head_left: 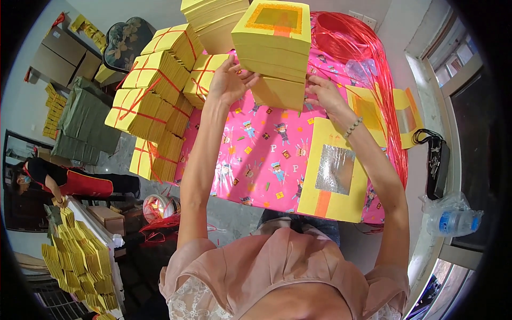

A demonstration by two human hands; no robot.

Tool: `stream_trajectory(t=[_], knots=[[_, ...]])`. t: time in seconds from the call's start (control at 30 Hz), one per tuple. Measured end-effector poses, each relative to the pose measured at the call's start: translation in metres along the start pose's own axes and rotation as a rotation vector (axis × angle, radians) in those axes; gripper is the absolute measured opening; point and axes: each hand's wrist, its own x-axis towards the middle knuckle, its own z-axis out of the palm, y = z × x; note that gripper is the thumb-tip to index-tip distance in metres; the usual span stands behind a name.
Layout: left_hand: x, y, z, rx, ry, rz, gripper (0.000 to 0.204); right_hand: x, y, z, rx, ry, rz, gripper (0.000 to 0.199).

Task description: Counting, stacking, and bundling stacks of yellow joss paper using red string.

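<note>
A tall stack of yellow paper [271, 50] stands toward the back of the table, its top sheet bearing an orange-bordered gold panel. Its upper part sits offset over the lower part. My left hand [229, 84] is at the stack's lower left, palm turned up and fingers spread. On the opposite side, my right hand [326, 95] has its fingers stretched toward the stack's lower right edge; I cannot tell whether the tips touch it. Neither hand grips anything. Loose yellow sheets with a silver panel [335, 169] lie under my right forearm.
Yellow bundles tied with red string [154, 69] are piled on the left of the pink printed tablecloth [256, 144]. Red plastic strands [392, 101] hang along the right side. A water bottle [452, 223] rests by the window. A co-worker [80, 180] stands at another table, far left.
</note>
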Motion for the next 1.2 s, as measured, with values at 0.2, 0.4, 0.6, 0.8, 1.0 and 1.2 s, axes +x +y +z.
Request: stream_trajectory(t=[0.2, 0.4, 0.6, 0.8, 1.0, 1.2], knots=[[0.004, 0.002, 0.014, -0.119, 0.045, 0.028, 0.055, 0.006, 0.001, -0.006, 0.24, -0.026, 0.028, 0.044], [0.015, 0.012, 0.022, -0.14, 0.119, 0.06, 0.055, 0.011, -0.005, -0.006, 0.549, 0.095, 0.016, 0.035], [0.028, 0.022, 0.016, -0.051, 0.054, -0.06, 0.08, 0.042, -0.019, -0.006, 0.766, 0.047, 0.082, 0.026], [0.044, 0.034, 0.013, 0.394, 0.028, -0.146, 0.114, 0.088, -0.033, -0.016, 0.771, 0.118, 0.124, 0.037], [0.041, 0.041, 0.029, 0.336, 0.004, -0.185, 0.1, 0.098, -0.042, -0.023, 0.68, 0.017, 0.205, 0.088], [0.045, 0.041, 0.043, 0.383, 0.057, -0.183, 0.09, 0.078, -0.06, -0.013, 0.484, -0.053, 0.044, 0.101]])
